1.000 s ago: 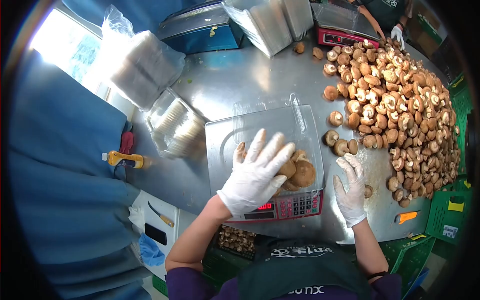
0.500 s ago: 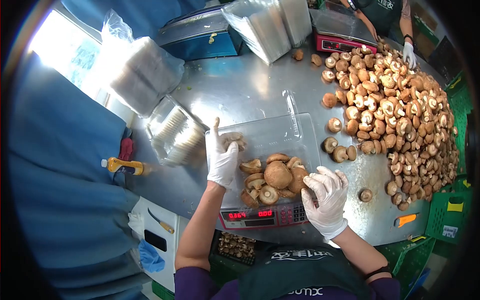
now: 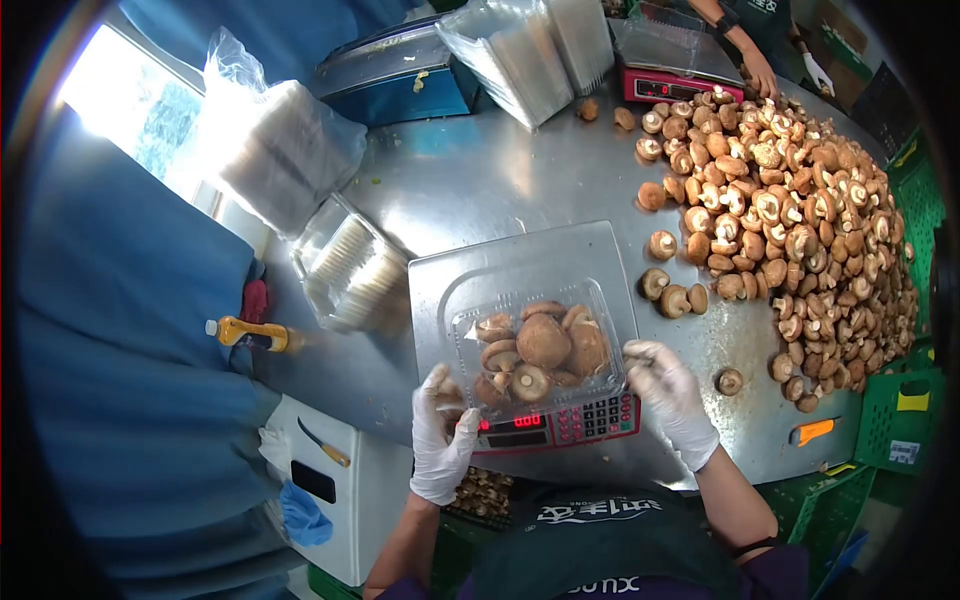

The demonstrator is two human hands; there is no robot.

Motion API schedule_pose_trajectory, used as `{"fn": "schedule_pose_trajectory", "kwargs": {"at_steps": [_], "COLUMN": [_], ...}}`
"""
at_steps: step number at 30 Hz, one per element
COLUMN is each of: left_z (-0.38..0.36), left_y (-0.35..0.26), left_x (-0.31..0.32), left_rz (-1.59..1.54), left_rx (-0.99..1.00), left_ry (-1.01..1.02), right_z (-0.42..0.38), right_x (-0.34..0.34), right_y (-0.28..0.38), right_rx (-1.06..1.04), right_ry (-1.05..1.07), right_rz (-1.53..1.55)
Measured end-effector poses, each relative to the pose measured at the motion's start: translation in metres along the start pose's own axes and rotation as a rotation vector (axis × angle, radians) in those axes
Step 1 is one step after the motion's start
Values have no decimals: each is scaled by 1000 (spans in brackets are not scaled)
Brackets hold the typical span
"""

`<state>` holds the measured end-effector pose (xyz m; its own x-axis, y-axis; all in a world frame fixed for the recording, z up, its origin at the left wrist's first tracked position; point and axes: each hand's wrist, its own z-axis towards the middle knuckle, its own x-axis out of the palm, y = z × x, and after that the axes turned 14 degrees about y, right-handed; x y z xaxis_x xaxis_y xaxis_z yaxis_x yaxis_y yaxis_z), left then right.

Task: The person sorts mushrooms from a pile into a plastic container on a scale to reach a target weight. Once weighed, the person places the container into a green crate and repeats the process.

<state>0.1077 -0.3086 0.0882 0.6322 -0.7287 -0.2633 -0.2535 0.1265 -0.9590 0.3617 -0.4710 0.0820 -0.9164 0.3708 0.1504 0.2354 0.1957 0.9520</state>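
Observation:
A clear plastic box point(image 3: 470, 345) of brown shiitake mushrooms point(image 3: 544, 341) sits on the scale's metal plate point(image 3: 440, 275), its see-through lid down over them. My left hand point(image 3: 440, 445), in a white glove, is closed round a mushroom point(image 3: 450, 397) at the box's near left corner. Its thumb covers part of the red scale display point(image 3: 515, 422). At the box's right side, my gloved right hand point(image 3: 675, 400) has its fingers curled against the rim. The fingertips there are partly hidden.
A large heap of mushrooms point(image 3: 800, 220) covers the right of the table, with an orange-handled cutter point(image 3: 816, 432) near it. Stacked boxes point(image 3: 345, 265) and a juice bottle point(image 3: 250, 334) stand left. A co-worker's hand point(image 3: 760, 75) reaches the heap beside another scale point(image 3: 665, 88).
The raised lid has come down over the mushrooms. My left hand has moved toward me with its mushroom; my right hand has shifted to the box's right rim. The co-worker's hands have moved.

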Motion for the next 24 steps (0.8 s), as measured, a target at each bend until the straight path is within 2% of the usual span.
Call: {"fn": "schedule_pose_trajectory", "kwargs": {"at_steps": [2, 5, 14, 17, 19, 21, 22, 24], "left_z": [-6, -2, 11, 24, 38, 59, 72, 96], "left_y": [5, -4, 3, -24, -19, -23, -21, -7], "left_x": [3, 8, 5, -34, -92, -139, -157, -183], "left_rz": [-394, -540, -664, -286, -40, 133, 242, 416], "left_rx": [-245, -220, -208, -143, -27, 82, 96, 40], "left_ry": [25, -10, 22, -27, -187, -353, -432, -461], "right_z": [-1, 5, 19, 20, 20, 22, 24, 30], "right_x": [8, 8, 3, -25, -56, -80, -97, -135], "right_y": [-8, -3, 7, 19, 29, 42, 42, 39], "right_rx": [134, 153, 148, 122, 103, -6, -51, -155], "right_ry": [81, 104, 85, 90, -74, -222, -243, -264], "right_rz": [67, 269, 250, 53, -80, -96, -76, -68]}}
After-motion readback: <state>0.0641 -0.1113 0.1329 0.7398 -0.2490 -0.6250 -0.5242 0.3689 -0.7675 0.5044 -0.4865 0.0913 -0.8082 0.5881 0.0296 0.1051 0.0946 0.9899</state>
